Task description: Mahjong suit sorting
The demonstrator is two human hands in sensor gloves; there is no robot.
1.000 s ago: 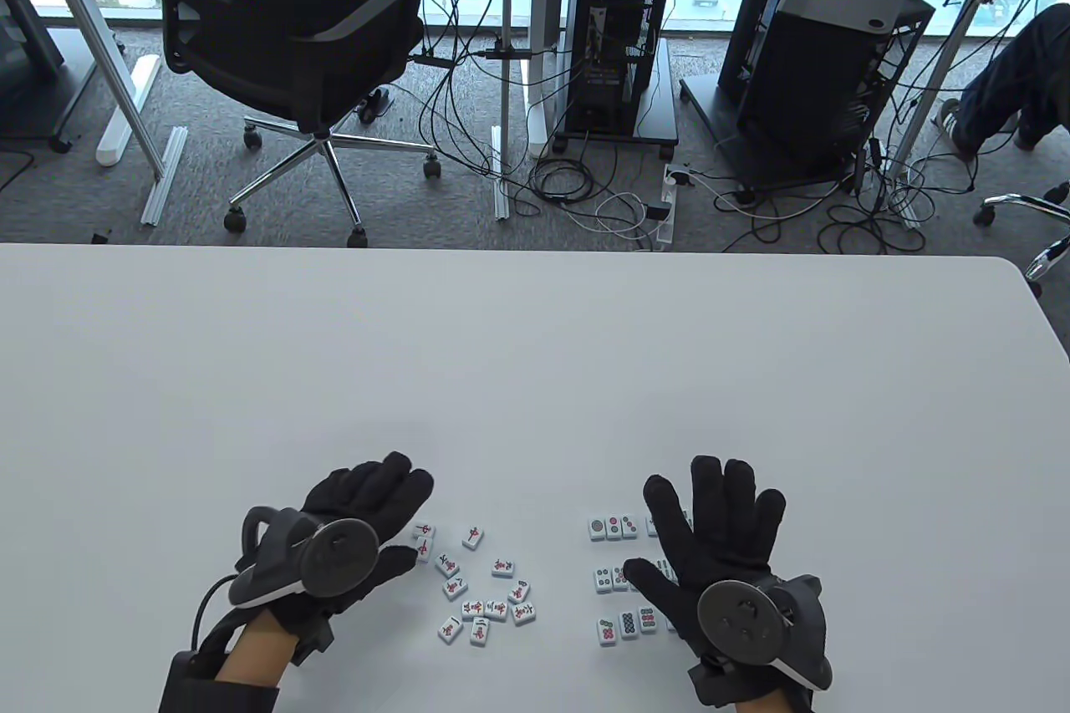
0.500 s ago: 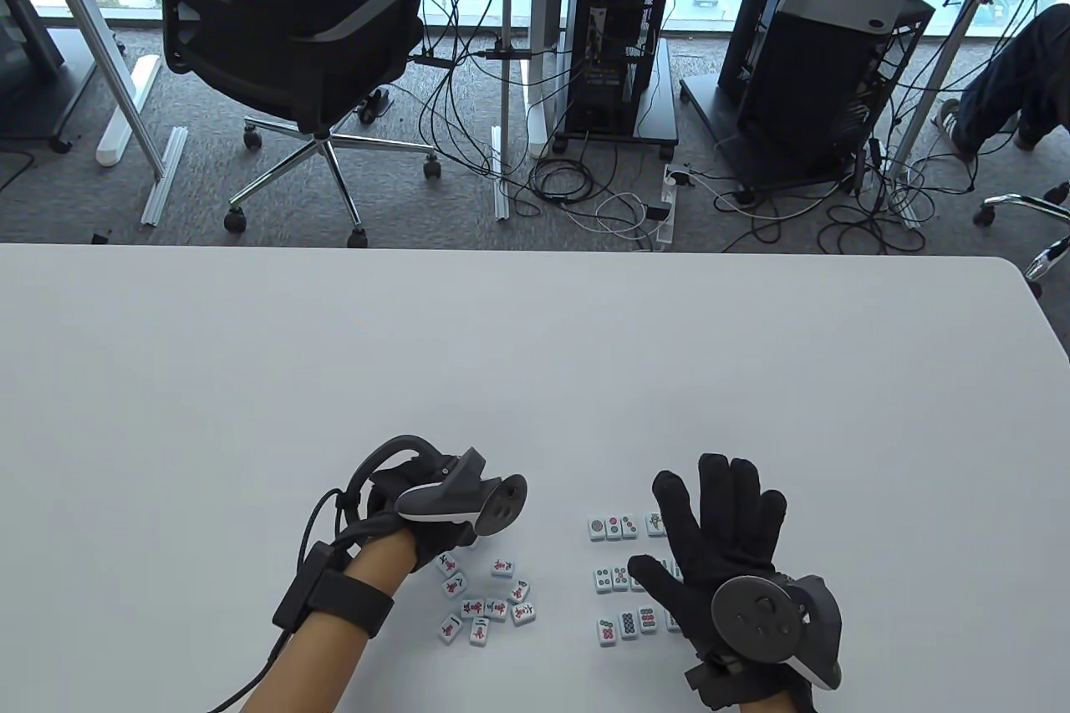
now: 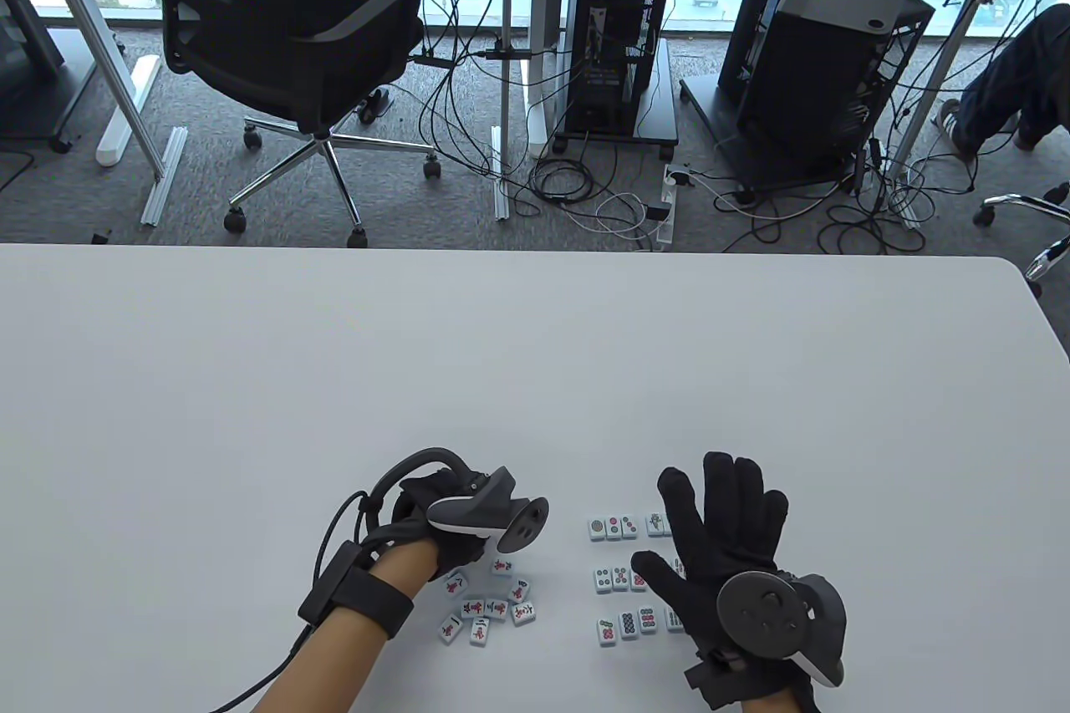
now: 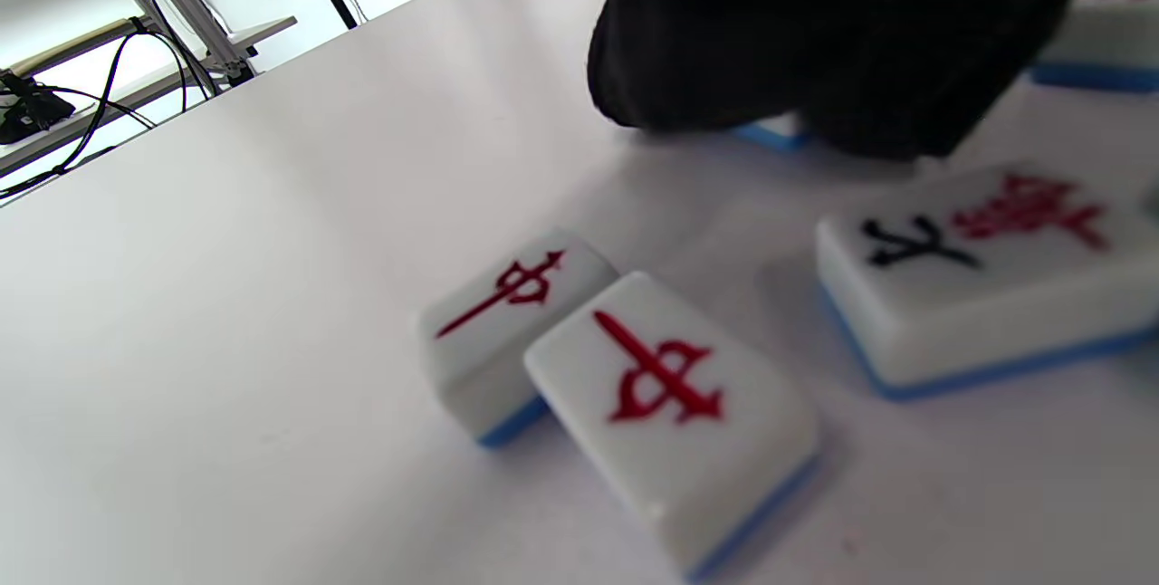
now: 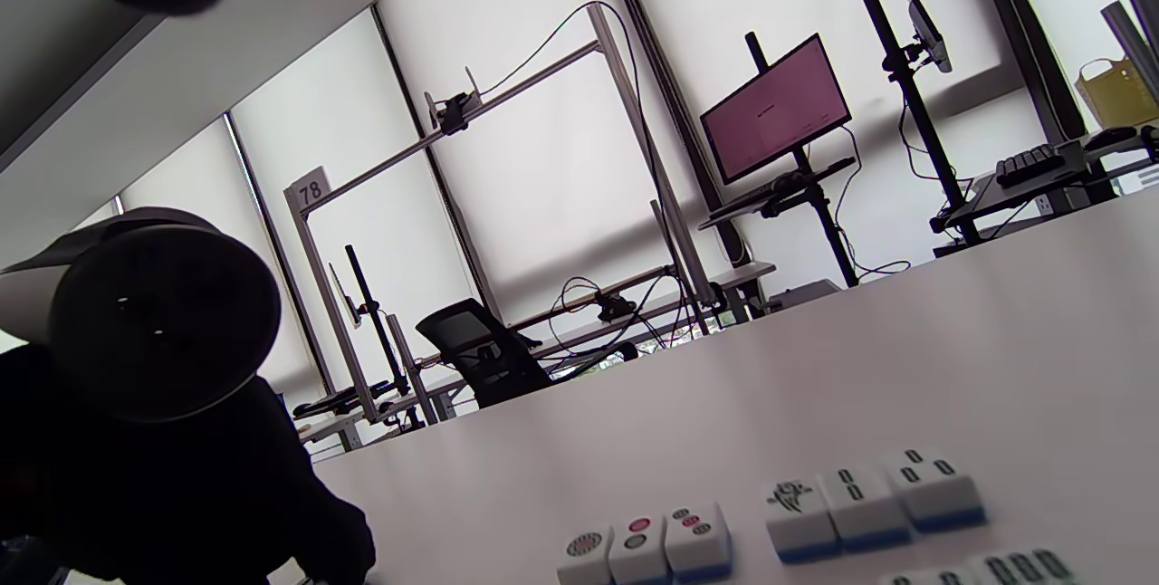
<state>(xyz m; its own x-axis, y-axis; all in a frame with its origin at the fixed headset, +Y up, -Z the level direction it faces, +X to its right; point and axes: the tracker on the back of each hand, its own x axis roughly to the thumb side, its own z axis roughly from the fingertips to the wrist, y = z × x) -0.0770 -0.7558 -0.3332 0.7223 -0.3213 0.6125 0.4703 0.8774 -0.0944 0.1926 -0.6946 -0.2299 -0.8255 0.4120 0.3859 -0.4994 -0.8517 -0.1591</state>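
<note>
my right hand (image 3: 719,554) lies at the lower right of the table view, fingers straight and spread, flat over the right ends of the sorted rows (image 3: 629,575). those rows sit just left of my palm: three short lines of dot and bamboo tiles, one above the other, faces up. in the right wrist view the farthest row shows along the bottom edge as a group of three circle tiles (image 5: 645,544) and, a little apart, a bird tile with two bamboo tiles (image 5: 874,490).

my left hand (image 3: 443,525) is at lower centre, turned on its edge so the tracker (image 3: 489,506) faces right, fingers curled down over the upper end of the loose character tiles (image 3: 493,603). whether they actually pinch a tile i cannot tell; in the left wrist view the glove hides all but a blue edge of a tile (image 4: 770,130) under it. that view also shows two red-marked tiles (image 4: 616,386) touching at a corner in the centre, and a character tile (image 4: 987,273) at the right.

everything rests on the white table (image 3: 535,362). beyond its far edge, at upper left, a black office chair (image 3: 292,53) stands on the carpet, with computer towers (image 3: 614,36) and cables toward the upper right.
</note>
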